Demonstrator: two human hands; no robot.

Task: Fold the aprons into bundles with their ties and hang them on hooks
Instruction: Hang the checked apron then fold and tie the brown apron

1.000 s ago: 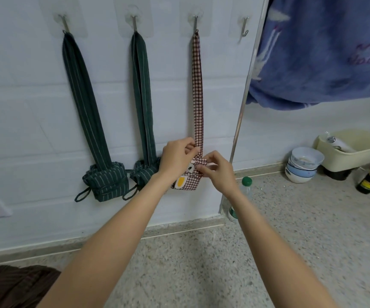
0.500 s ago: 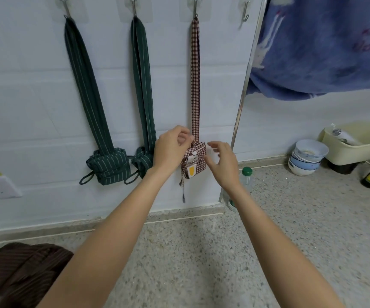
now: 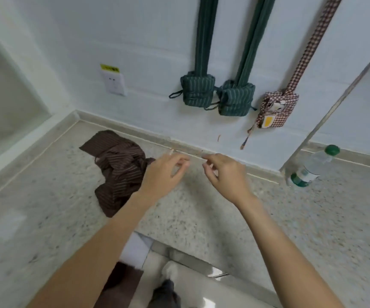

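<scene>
Three bundles hang on the wall at 12 to 1 o'clock: first bundle (image 3: 197,90), second bundle (image 3: 236,98) touching it on the right, third bundle (image 3: 277,111) rightmost. Socket (image 3: 114,82) at 11 o'clock. Loose apron (image 3: 118,167) on worktop (image 3: 313,218), left of both hands. Bottle (image 3: 311,166) at 2 o'clock.

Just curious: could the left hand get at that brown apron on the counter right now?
Probably yes. The left hand is empty, hovering right beside the brown apron, with nothing between them.
</scene>
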